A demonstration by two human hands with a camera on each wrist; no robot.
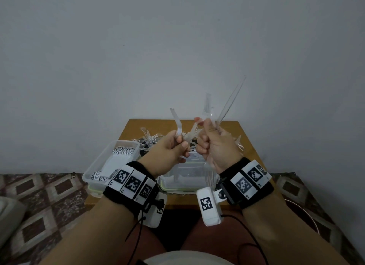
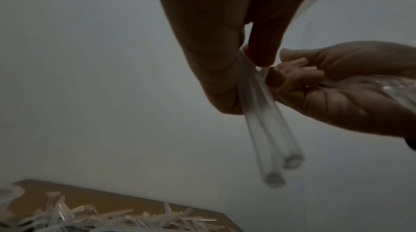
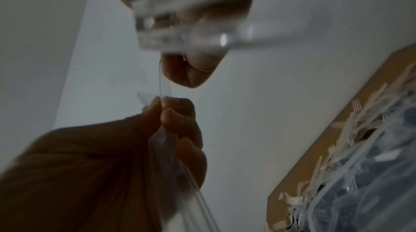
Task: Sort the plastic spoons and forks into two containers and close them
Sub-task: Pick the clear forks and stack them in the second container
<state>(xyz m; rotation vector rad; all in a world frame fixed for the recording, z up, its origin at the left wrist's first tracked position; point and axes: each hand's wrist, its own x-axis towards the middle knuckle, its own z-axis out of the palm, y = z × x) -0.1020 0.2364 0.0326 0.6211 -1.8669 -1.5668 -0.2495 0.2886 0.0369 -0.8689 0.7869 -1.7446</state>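
holding clear plastic cutlery above the table [image 1: 207, 202], both hands are raised and almost touching each other. the left hand [image 1: 169, 152] is curling its fingers round a couple of clear handles [image 2: 265, 129], while the right hand [image 1: 215, 146] is gripping a bundle of clear pieces [image 1: 223, 114] whose long ends are sticking up; whether they are spoons or forks is hard to tell. below the hands, two open containers are sitting side by side: the left container [image 1: 92, 168] and the right container [image 1: 177, 185]. behind them, a loose pile of forks [image 1: 150, 140] is lying on the table. these pieces are likely light, thin, slick and a little brittle, so pinching them by the handles, not the tines, is looking safest.
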